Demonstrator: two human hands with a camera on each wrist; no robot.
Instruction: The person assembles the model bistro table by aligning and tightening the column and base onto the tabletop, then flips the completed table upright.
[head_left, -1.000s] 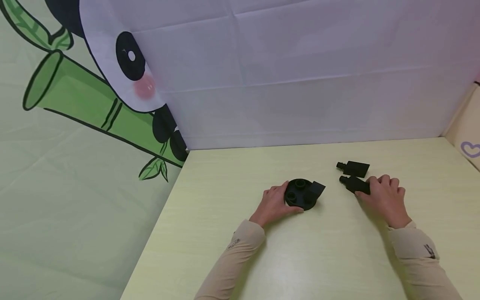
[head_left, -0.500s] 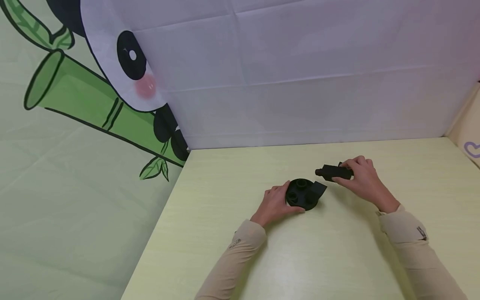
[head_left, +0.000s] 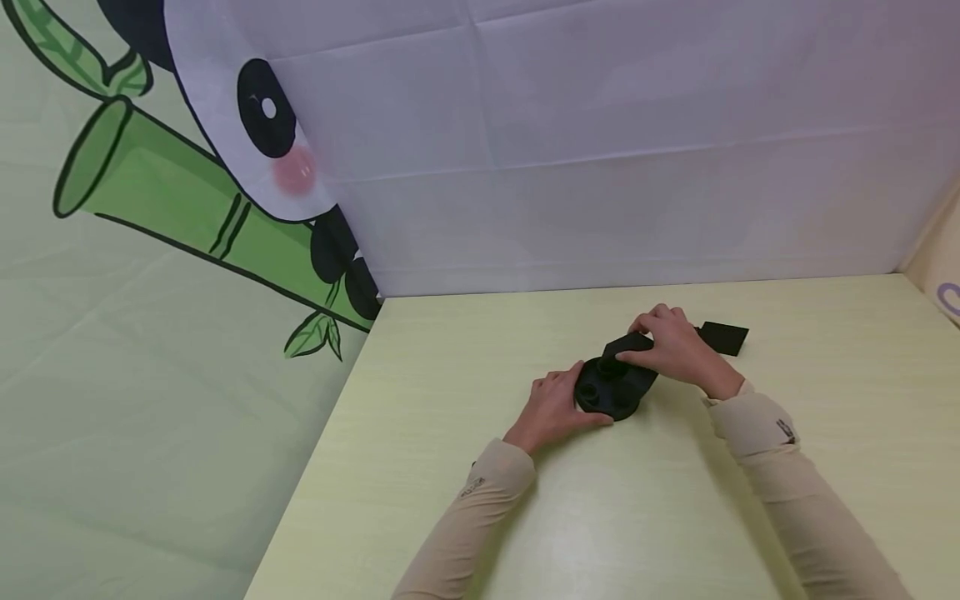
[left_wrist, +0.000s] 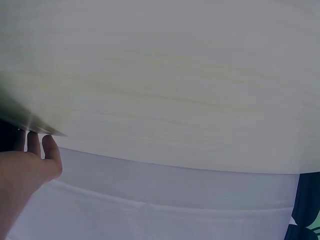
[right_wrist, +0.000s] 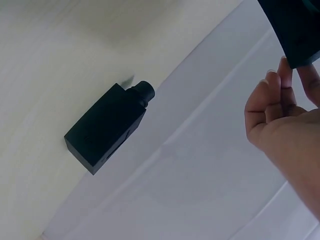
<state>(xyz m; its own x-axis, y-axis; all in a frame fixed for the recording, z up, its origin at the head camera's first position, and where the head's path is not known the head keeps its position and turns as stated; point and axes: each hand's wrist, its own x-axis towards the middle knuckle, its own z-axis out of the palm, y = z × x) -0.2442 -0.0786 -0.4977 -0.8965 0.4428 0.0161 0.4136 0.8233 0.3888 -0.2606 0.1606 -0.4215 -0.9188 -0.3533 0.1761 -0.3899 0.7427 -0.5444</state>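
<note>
My left hand (head_left: 553, 412) grips the rim of a round black base (head_left: 596, 404) with raised round sockets, thumb at its near side and fingers at the far left. One black block (head_left: 642, 382) stands in the base's right side, partly behind my right hand (head_left: 678, 354). Between thumb and fingers, that hand pinches a second black rectangular block (head_left: 627, 342), whose end overlaps the base's far socket. The right wrist view shows this held block (right_wrist: 295, 32) at the top right corner. Only a few fingers (left_wrist: 49, 147) of the left hand appear in the left wrist view.
Another black block (head_left: 724, 338) with a round neck lies on the pale wooden table (head_left: 615, 517), right of my right hand. Behind the table hangs a pale cloth (head_left: 637, 167); a printed green cloth (head_left: 172, 417) covers the left side.
My right hand has carried its black block leftward from beside the other loose block to over the base. The left hand has kept its hold on the base.
</note>
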